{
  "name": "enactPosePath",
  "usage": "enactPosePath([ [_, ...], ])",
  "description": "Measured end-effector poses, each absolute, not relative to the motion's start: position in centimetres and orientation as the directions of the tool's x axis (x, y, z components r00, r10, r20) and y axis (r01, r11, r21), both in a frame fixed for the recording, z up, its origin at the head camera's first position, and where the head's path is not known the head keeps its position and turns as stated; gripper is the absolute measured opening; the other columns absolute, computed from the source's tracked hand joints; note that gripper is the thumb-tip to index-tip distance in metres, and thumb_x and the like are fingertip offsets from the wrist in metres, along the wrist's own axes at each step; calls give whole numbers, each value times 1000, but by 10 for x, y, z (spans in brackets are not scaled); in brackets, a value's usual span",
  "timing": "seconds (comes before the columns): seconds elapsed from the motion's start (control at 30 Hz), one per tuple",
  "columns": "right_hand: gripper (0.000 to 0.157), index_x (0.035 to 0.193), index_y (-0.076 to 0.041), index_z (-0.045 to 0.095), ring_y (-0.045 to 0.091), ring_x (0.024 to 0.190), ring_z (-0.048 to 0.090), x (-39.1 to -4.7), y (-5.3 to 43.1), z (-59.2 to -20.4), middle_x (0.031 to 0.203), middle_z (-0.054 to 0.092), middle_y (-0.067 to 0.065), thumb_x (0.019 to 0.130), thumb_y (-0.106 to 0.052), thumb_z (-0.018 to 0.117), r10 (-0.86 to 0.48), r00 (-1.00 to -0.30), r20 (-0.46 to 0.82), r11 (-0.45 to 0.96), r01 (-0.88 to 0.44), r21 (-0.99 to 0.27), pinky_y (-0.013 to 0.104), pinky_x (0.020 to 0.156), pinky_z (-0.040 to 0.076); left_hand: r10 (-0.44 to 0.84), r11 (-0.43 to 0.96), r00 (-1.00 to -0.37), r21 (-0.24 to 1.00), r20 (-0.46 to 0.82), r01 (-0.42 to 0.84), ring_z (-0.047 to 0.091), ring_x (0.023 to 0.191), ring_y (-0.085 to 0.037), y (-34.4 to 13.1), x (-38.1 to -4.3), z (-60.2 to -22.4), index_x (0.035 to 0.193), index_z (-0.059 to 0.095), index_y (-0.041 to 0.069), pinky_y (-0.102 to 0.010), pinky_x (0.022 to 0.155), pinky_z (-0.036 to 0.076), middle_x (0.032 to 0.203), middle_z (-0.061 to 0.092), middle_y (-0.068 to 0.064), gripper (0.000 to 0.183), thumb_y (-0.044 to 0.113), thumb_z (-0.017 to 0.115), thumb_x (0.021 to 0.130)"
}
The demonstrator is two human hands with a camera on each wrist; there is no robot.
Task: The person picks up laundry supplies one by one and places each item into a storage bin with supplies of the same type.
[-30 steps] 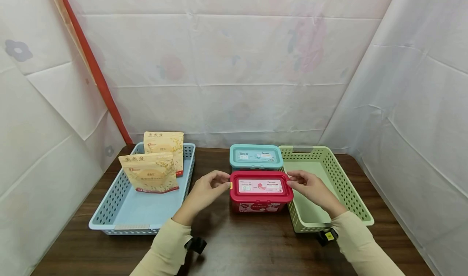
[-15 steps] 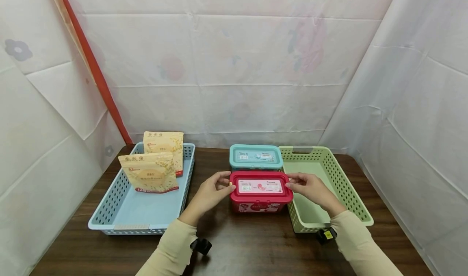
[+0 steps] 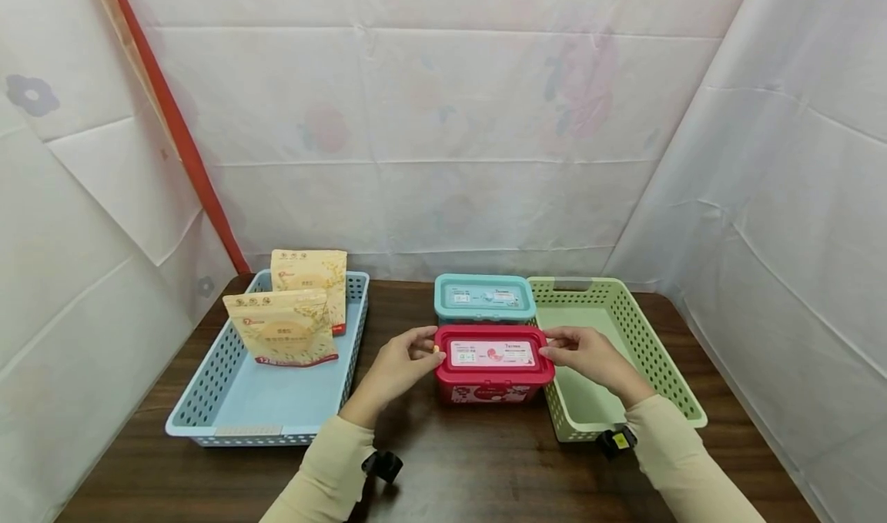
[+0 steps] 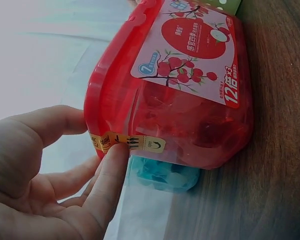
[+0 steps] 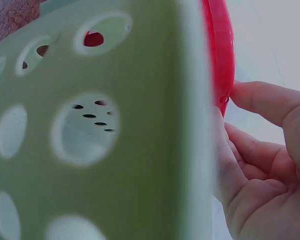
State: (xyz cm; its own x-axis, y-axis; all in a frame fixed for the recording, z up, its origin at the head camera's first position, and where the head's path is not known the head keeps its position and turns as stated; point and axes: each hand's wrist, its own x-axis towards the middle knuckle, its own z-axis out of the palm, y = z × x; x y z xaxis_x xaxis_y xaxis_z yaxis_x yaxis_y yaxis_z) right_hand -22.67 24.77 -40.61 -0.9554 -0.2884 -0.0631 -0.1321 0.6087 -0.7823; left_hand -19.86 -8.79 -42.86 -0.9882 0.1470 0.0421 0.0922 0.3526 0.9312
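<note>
A red lidded laundry pod box (image 3: 493, 365) stands on the table between the hands, its lid closed. My left hand (image 3: 402, 365) holds the lid's left end. In the left wrist view, one fingertip (image 4: 117, 150) lies on the yellow seal sticker (image 4: 147, 144) and another touches the lid's rim. At the opposite end, my right hand (image 3: 592, 357) grips the lid's edge; in the right wrist view, the green basket's wall (image 5: 145, 150) hides part of its fingers. Just behind the red box is a teal box (image 3: 485, 296) of the same kind.
A light blue basket (image 3: 277, 403) on the left bears two yellow stand-up pouches, a front pouch (image 3: 286, 330) and a rear pouch (image 3: 319, 269). The green basket (image 3: 589, 407) sits close against the red box's right side. Fabric walls (image 3: 416, 122) surround the dark wooden table (image 3: 471, 469).
My left hand has shifted slightly right, bringing its thumb farther over the lid's left end. The right hand has barely moved, and the boxes stay in place.
</note>
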Motion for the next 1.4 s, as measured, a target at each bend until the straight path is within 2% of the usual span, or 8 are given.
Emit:
enactPosePath([
  [0.43, 43, 127, 0, 66, 16, 90, 67, -227, 237, -399, 96, 71, 2, 94, -26, 73, -307, -948, -82, 642, -143, -754, 34, 77, 56, 142, 396, -990, 916, 10, 66, 65, 98, -19, -96, -195, -423, 137, 60, 7, -34, 78, 58, 111, 67, -5, 48, 19, 74, 92],
  [0.8, 42, 125, 5, 65, 14, 85, 67, -230, 234, -388, 93, 71, 3, 94, -22, 72, -359, -929, -90, 687, -198, -699, 35, 75, 56, 166, 430, -986, 898, 25, 95, 65, 97, -19, -96, -195, -418, 136, 60, 3, -35, 79, 58, 108, 67, -5, 48, 18, 74, 92],
  [1.17, 45, 126, 6, 63, 17, 84, 67, -231, 217, -383, 93, 70, 3, 94, -23, 72, -416, -902, -118, 671, -217, -709, 34, 74, 54, 193, 555, -981, 821, 30, 134, 64, 95, -17, -113, -190, -407, 135, 59, -1, -37, 81, 57, 108, 68, -6, 49, 18, 74, 92],
  [1.4, 44, 126, 10, 61, 23, 83, 69, -231, 202, -385, 95, 69, 7, 94, -17, 72, -432, -884, -179, 590, -127, -797, 40, 76, 59, 228, 572, -974, 808, 8, 141, 64, 96, -19, -130, -188, -400, 136, 57, -4, -37, 81, 57, 107, 67, -7, 49, 16, 72, 93],
])
